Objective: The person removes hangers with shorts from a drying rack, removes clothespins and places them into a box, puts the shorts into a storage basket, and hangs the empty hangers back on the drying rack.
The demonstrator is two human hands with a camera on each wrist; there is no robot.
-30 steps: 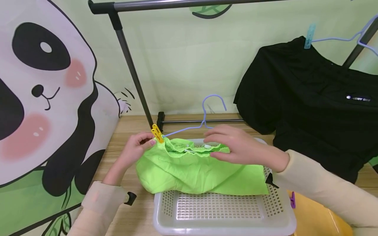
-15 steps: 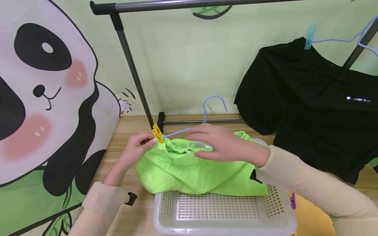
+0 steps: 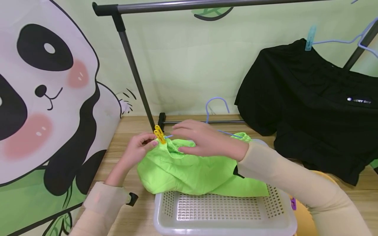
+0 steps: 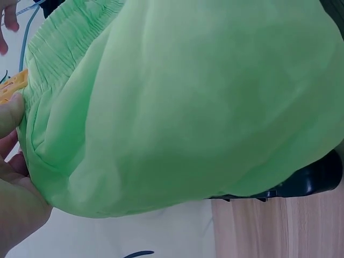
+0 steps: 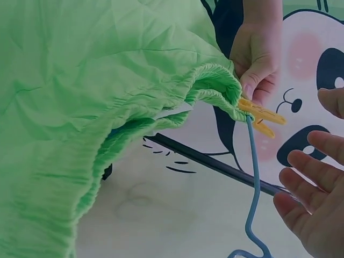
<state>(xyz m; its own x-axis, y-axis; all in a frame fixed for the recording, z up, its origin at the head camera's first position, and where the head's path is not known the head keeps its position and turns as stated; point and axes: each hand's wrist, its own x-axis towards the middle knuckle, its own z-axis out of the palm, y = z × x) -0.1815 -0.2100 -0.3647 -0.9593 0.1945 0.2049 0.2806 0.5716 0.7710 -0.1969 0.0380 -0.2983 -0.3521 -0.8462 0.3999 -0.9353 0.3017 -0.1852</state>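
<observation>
Bright green elastic-waisted shorts lie over the basket, their waist on a thin periwinkle hanger. A yellow clothespin clips the left waistband corner to the hanger's end. That corner is pinched between thumb and fingers of my left hand, just beside the clothespin. My right hand is above the waistband, fingers extended toward the clothespin. In the right wrist view the right hand holds nothing and is apart from the clothespin. The shorts fill most of the left wrist view.
Black shorts hang at right from another hanger, held by a light blue clothespin. A dark metal rack stands behind. An orange-yellow object and a purple clip are right of the basket.
My right hand has moved left along the waistband toward the yellow clothespin, uncovering the waistband's right end. The left hand keeps its pinch on the corner.
</observation>
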